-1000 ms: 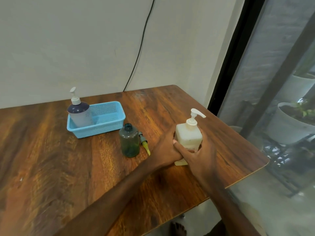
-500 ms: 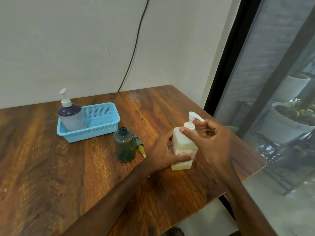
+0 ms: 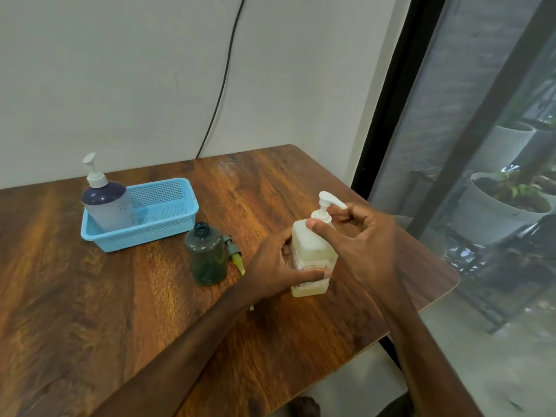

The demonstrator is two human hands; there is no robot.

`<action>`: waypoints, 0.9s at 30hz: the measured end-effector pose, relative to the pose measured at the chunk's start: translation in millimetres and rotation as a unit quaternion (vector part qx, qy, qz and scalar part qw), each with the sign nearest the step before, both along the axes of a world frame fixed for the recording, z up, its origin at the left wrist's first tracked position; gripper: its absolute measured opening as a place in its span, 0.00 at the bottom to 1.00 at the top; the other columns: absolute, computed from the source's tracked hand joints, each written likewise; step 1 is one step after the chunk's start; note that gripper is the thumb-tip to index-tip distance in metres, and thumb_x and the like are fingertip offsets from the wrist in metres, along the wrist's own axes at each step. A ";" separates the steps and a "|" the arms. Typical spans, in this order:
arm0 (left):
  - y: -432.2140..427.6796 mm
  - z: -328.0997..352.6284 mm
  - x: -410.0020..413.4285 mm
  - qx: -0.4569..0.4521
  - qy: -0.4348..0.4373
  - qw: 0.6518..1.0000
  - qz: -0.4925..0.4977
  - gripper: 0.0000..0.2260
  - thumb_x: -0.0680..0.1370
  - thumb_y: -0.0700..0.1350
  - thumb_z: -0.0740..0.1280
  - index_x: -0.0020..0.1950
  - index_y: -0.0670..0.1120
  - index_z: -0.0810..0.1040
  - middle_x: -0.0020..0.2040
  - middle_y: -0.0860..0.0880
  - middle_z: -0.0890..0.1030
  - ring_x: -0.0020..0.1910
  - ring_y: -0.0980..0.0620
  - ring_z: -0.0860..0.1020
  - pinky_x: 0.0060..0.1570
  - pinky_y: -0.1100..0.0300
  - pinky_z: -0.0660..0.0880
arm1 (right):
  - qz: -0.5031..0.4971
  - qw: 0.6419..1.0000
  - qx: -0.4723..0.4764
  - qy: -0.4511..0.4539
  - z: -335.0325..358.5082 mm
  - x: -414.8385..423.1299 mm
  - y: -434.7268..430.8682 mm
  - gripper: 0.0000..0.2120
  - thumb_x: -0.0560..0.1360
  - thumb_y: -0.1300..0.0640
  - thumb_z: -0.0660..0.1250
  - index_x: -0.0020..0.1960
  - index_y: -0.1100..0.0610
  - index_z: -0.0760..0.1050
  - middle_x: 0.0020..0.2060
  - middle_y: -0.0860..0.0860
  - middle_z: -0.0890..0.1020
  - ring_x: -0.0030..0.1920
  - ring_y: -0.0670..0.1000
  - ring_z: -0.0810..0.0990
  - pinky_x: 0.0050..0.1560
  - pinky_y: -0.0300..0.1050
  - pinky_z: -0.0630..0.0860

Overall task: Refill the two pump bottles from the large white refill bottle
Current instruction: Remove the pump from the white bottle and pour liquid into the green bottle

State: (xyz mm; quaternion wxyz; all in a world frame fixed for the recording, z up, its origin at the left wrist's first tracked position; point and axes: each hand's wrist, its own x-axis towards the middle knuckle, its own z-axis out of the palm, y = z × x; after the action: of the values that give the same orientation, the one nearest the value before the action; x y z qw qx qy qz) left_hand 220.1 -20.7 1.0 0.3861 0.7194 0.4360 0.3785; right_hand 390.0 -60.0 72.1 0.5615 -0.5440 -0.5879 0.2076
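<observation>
A: Left hand (image 3: 272,266) wrapped round the lower body of the pale pump bottle (image 3: 311,257), thumb across the front label, fingers behind. Closed firmly on it.

B: Right hand (image 3: 365,242)?

A: Curled at the pump collar (image 3: 322,216), thumb tip pressed on the near side, fingers closed round the far side under the white spout (image 3: 332,201). Pinching the collar, not open.

B: Bottle position?

A: Upright on the wooden table (image 3: 90,311), near the right edge. Pump head in place on the neck. Yellowish contents; level hard to read.

B: Other 2 bottles?

A: Dark green bottle (image 3: 206,257) standing uncapped, just left of the left hand, mouth open. Removed pump (image 3: 234,254) lying flat just beside it on the right, yellow tube toward the near edge, partly hidden by the left wrist. White bottle with dark top (image 3: 106,203) upright in the left end of the blue basket (image 3: 168,206), pump fitted.

B: Basket otherwise?

A: Only that 1 bottle seen inside. Standing well apart from both hands, toward the wall (image 3: 120,85).

B: Background?

A: Black cable (image 3: 224,79) running down the wall behind the table.
</observation>
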 end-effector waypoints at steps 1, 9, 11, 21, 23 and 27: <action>-0.3 0.2 0.2 0.000 -0.002 1.000 0.000 0.34 0.68 0.55 0.84 0.68 0.63 0.70 0.57 0.66 0.80 0.54 0.75 0.79 0.46 0.75 0.76 | -0.001 1.000 -0.001 -0.004 1.0 -0.3 -0.3 0.16 0.67 0.47 0.82 0.52 0.50 0.84 0.45 0.40 0.86 0.47 0.41 0.85 0.46 0.44 0.85; 0.3 1.9 -0.1 -0.002 -0.018 1.000 -0.007 0.33 0.68 0.55 0.84 0.68 0.63 0.71 0.58 0.64 0.82 0.57 0.69 0.81 0.48 0.72 0.79 | 0.005 0.998 -0.012 -0.066 7.8 3.5 0.9 0.22 0.69 0.42 0.79 0.56 0.54 0.85 0.48 0.44 0.86 0.48 0.44 0.85 0.47 0.47 0.85; 0.8 2.3 -0.7 -0.005 -0.026 1.000 -0.012 0.33 0.68 0.55 0.84 0.68 0.62 0.72 0.59 0.62 0.83 0.57 0.67 0.82 0.50 0.69 0.81 | 0.013 0.998 -0.006 -0.065 8.4 4.3 0.5 0.20 0.70 0.43 0.79 0.56 0.54 0.85 0.48 0.44 0.87 0.48 0.44 0.85 0.47 0.47 0.85; 7.7 4.4 -8.4 -0.034 -0.034 0.997 -0.067 0.32 0.68 0.44 0.85 0.69 0.51 0.76 0.59 0.55 0.86 0.57 0.56 0.85 0.56 0.57 0.84 | 0.153 0.987 -0.043 -0.030 2.7 16.0 2.4 0.15 0.79 0.56 0.71 0.65 0.56 0.81 0.61 0.46 0.84 0.59 0.45 0.83 0.56 0.49 0.83; 8.0 5.5 -8.2 -0.036 -0.035 0.996 -0.068 0.31 0.68 0.44 0.85 0.68 0.51 0.77 0.59 0.54 0.86 0.58 0.56 0.85 0.57 0.55 0.84 | 0.194 0.980 -0.047 -0.023 0.2 16.7 1.1 0.15 0.82 0.57 0.67 0.68 0.55 0.80 0.64 0.45 0.83 0.63 0.45 0.81 0.59 0.49 0.82; 7.9 4.9 -7.2 -0.039 -0.038 0.996 -0.069 0.31 0.69 0.44 0.84 0.68 0.52 0.77 0.59 0.55 0.86 0.58 0.56 0.85 0.55 0.59 0.83 | 0.151 0.988 -0.036 -0.026 -5.7 7.5 -3.2 0.20 0.78 0.53 0.73 0.69 0.53 0.79 0.64 0.43 0.82 0.64 0.42 0.80 0.61 0.45 0.81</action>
State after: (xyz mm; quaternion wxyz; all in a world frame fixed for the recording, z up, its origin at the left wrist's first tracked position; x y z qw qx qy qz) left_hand 212.9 -12.8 5.8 0.4553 0.7172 0.3850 0.3606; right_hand 397.5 -63.2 66.4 0.4885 -0.4741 -0.6695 0.2972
